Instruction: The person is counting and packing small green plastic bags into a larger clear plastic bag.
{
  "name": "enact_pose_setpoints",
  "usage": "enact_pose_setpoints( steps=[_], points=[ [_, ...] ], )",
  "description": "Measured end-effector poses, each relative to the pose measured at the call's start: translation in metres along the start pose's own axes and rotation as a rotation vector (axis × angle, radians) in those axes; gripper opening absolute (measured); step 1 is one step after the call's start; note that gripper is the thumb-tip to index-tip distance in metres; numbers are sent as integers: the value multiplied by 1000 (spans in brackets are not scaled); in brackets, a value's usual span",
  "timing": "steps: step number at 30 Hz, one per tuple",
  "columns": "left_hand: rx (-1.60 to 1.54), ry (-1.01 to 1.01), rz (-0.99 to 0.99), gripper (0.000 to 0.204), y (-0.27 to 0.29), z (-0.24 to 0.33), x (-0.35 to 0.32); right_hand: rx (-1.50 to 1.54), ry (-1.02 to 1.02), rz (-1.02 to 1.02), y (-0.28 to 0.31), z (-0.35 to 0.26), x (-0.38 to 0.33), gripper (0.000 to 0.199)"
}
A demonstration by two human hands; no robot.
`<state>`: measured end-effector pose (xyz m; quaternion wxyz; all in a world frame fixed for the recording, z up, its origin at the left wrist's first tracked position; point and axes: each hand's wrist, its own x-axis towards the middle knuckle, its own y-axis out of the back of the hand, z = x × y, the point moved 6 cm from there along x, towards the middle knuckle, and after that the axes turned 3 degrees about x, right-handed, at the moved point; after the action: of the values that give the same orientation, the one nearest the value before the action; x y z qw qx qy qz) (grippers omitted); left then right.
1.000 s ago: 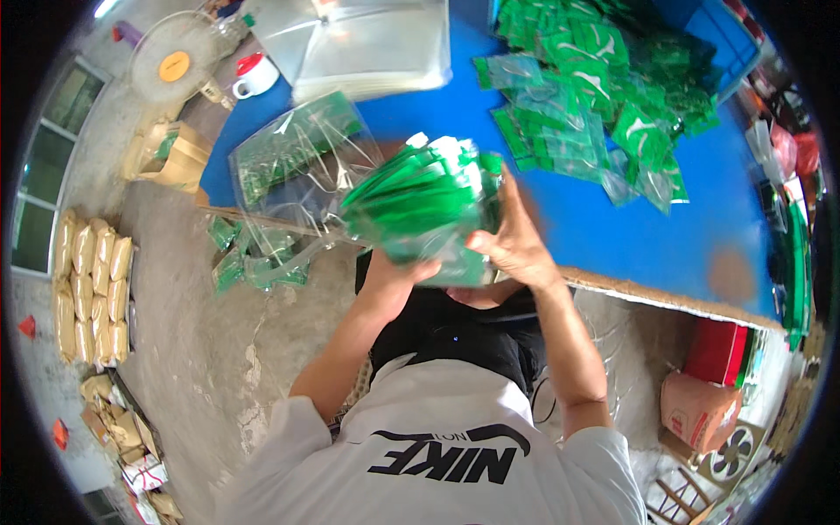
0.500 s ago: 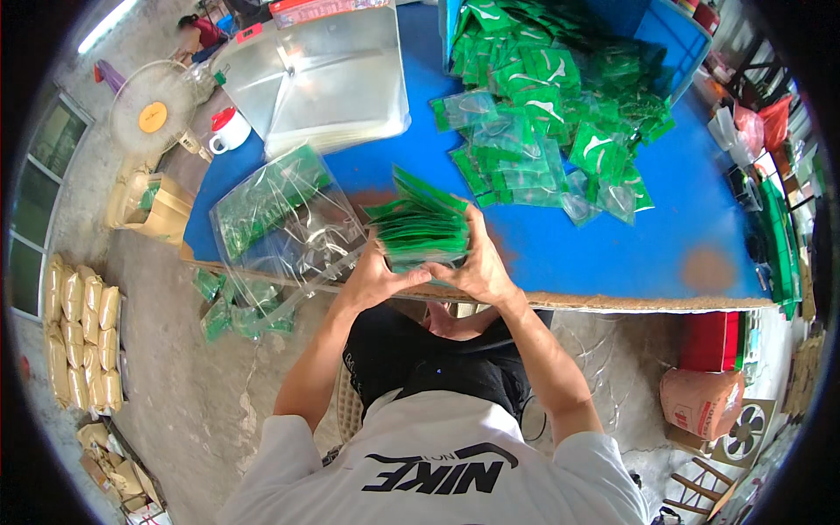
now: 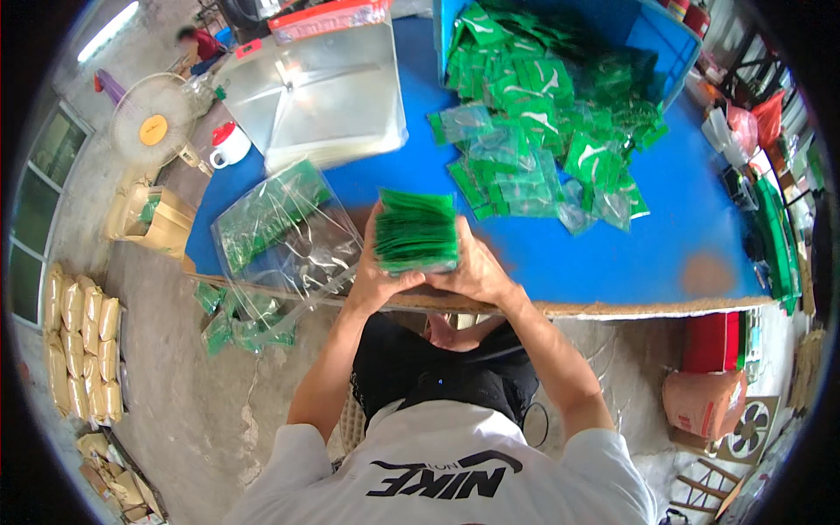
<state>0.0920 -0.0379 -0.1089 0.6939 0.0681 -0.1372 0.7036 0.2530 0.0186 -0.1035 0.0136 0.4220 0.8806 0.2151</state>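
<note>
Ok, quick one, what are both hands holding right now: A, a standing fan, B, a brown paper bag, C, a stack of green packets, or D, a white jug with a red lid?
C: the left hand and right hand clasp a stack of green packets from both sides over the blue table.

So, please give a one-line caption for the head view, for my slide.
Both hands, left hand and right hand, square a stack of green packets on a blue table.
</note>
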Motion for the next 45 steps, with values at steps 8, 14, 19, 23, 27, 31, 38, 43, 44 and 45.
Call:
enact_pose_setpoints(
  steps=[8, 14, 19, 23, 27, 31, 38, 43, 44, 45],
  points=[
    [312, -45, 23, 106, -7, -3, -1, -245, 218, 119, 6, -8, -12, 92],
    [278, -74, -132, 84, -14, 11, 3, -302, 131, 86, 5, 2, -8, 79],
    [185, 203, -117, 73, -2, 9, -17, -316, 66, 91, 5, -52, -33, 72],
    [-404, 188, -40, 83, -13, 0, -50, 590, -414, -104, 2, -7, -51, 86],
    [-362, 200, -45, 74, -25, 0, -62, 1387, -814, -759, -78, -23, -94, 112],
    [55, -11, -416, 35, -42, 5, -62, 1917, -622, -482, -89, -4, -125, 85],
    [-1046, 81, 3, 131, -40, 16, -58, 808, -301, 240, 6, -12, -75, 95],
    [-811, 330, 333, 56, -48, -8, -59, 307, -143, 242, 2, -31, -66, 102],
    [-827, 362, 357, 46, -50, -12, -60, 308, -133, 246, -1, -33, -66, 103],
    [-840, 394, 384, 37, -51, -14, -61, 324, -156, 225, 0, -34, -66, 104]
  ],
)
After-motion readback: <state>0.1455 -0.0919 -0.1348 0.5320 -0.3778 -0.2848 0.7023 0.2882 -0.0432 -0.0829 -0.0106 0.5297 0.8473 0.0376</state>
